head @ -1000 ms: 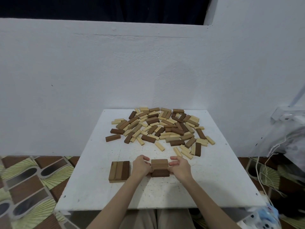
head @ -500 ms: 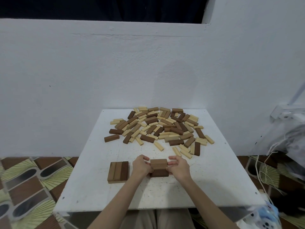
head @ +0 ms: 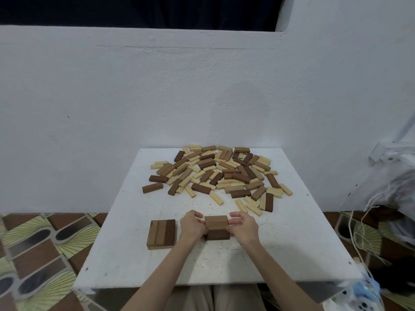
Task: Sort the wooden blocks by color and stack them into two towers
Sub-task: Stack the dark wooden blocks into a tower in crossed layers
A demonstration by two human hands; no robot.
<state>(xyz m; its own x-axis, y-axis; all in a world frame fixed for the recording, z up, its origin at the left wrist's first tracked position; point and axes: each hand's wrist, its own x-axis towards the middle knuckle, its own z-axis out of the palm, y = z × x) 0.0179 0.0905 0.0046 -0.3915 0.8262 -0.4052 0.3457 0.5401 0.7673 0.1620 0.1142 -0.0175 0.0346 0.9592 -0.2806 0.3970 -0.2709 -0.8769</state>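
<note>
A small stack of brown blocks (head: 216,227) stands near the front middle of the white table (head: 280,243). My left hand (head: 192,227) grips its left end and my right hand (head: 243,227) grips its right end, fingers curled round the upper blocks. To the left lies a flat row of three brown blocks (head: 161,234), side by side. A loose pile of dark brown, mid brown and pale blocks (head: 219,173) covers the far half of the table.
A white wall rises right behind the table. Patterned floor tiles (head: 38,250) show at the left. At the right are a plastic bag with cords (head: 386,198) and a blue and white bag (head: 361,295) by the table's corner.
Both hands stay on the small brown stack, which has barely moved. My view has shifted slightly.
</note>
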